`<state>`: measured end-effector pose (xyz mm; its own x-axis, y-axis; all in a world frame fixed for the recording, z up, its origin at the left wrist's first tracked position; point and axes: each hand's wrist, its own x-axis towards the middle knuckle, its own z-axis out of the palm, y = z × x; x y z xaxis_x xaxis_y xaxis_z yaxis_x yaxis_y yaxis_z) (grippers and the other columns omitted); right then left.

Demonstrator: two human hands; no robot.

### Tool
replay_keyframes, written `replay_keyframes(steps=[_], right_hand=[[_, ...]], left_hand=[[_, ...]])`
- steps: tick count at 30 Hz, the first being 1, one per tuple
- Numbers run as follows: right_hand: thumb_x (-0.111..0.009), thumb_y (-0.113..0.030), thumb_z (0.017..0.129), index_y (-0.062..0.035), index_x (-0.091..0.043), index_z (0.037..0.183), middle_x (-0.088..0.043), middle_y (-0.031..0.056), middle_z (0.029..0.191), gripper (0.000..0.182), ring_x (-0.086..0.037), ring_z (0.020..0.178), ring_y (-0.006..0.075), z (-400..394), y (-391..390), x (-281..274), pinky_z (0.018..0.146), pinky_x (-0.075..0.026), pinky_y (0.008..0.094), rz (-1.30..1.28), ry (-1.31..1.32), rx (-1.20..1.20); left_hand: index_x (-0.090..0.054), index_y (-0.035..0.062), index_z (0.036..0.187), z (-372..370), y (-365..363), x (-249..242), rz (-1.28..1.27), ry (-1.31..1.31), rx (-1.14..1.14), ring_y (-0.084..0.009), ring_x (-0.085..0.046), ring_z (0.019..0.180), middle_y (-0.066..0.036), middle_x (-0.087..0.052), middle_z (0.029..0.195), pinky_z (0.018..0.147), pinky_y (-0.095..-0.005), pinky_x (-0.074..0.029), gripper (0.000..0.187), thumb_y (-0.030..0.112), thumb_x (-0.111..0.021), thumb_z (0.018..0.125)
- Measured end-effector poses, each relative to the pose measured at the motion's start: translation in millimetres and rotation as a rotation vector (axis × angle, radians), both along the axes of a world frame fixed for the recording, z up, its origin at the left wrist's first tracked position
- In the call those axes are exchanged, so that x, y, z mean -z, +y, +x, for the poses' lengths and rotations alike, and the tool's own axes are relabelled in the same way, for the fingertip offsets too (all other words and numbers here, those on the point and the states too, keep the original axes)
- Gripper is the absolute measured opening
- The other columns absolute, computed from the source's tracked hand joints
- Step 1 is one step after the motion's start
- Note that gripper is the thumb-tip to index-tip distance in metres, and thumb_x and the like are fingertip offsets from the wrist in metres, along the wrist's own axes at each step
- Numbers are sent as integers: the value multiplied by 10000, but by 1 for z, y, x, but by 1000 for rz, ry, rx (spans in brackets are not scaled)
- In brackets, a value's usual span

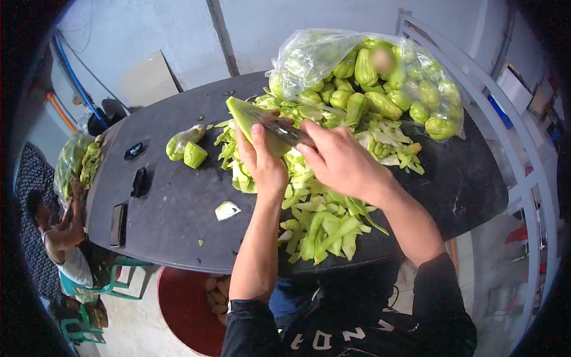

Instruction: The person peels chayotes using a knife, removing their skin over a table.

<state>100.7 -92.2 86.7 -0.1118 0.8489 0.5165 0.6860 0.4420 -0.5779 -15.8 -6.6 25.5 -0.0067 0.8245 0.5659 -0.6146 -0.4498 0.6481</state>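
My left hand (pixel 262 160) is wrapped round a pale green, peeled-looking chayote (pixel 239 112), raised over the table. Against its right side lies a dark, motion-blurred blade or peeler (pixel 276 126), whose end my right hand (pixel 333 156) grips. Under both hands spreads a heap of green peelings (pixel 324 229). Behind them a clear plastic bag (pixel 303 59) full of whole green chayotes (pixel 380 106) lies open. Left of my hands are a bagged chayote (pixel 181 141) and a cut green piece (pixel 195 154).
The dark table (pixel 172 208) bears a phone (pixel 118 225), small black objects and a white-green scrap (pixel 226 210). A red tub (pixel 184 309) stands below the front edge. At far left a person (pixel 68 238) sits by bagged greens. A metal railing (pixel 526 178) runs along the right.
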Motion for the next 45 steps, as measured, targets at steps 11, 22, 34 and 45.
replay_keyframes(steps=[11,22,34,45], right_hand=[[-550,-111,919,40,-523,946,-613,263,696,156,-624,731,460,51,12,-2,612,-468,538,159,-141,295],[-642,-29,805,-50,-508,877,-596,151,748,153,-620,653,367,55,5,39,522,-481,430,352,-321,245],[-602,-96,826,-102,-531,928,-621,123,699,124,-662,639,352,93,13,52,531,-543,445,389,-509,434],[-658,-141,887,-22,-512,819,-573,179,627,200,-600,590,391,132,-27,25,497,-434,449,424,-15,480]], left_hand=[[-483,50,1253,-7,20,12,-445,-163,532,-301,-632,828,-168,-640,1019,617,-407,-509,472,426,-317,1021],[-535,-37,1200,-2,15,12,2,551,-48,-209,-679,746,-136,-674,947,608,-309,-540,292,75,-580,934],[-537,-45,1248,-11,22,18,327,871,-429,-161,-654,766,-129,-679,946,721,-300,-514,324,45,-586,940],[-560,-6,1138,-253,-56,1,-206,588,-769,-133,-593,785,-71,-614,933,579,-284,-525,307,214,-614,931]])
